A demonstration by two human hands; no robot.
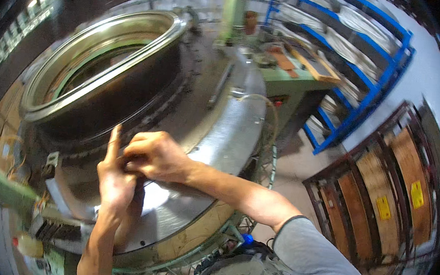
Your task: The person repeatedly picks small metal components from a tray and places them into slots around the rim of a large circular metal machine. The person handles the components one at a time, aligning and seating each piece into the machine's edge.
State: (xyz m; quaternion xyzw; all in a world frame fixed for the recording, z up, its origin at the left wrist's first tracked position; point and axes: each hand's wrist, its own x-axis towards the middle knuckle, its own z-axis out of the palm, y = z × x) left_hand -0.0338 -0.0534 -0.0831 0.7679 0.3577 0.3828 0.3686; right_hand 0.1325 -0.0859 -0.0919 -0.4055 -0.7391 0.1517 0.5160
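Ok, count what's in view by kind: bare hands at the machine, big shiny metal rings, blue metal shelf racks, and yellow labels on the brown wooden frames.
Bare hands: 2, left hand and right hand
Big shiny metal ring: 1
Blue metal shelf rack: 1
Yellow labels: 2, and
Total: 6

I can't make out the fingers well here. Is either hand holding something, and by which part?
It cannot be told. The left hand and right hand press together at the dark drum's base; anything pinched between them is hidden.
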